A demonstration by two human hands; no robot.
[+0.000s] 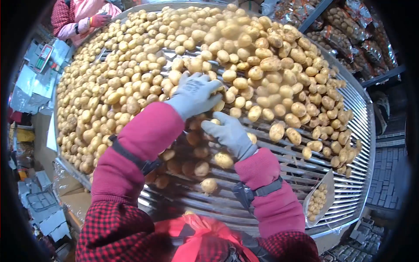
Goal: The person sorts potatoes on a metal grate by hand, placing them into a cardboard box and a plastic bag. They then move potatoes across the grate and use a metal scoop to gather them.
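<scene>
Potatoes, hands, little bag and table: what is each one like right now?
potatoes, heaped loose over most of the table.
table, round, metal slats showing on its right side.
left hand, gloved, spread palm down on the heap.
right hand, gloved, resting on potatoes; grip hidden.
little bag, open, partly filled with potatoes, lying near the table's rim.
another person's hand, gloved, at the far edge.

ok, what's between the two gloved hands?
Head view: a couple of small potatoes sit in the gap between the left hand and the right hand, on the slatted table.
</scene>
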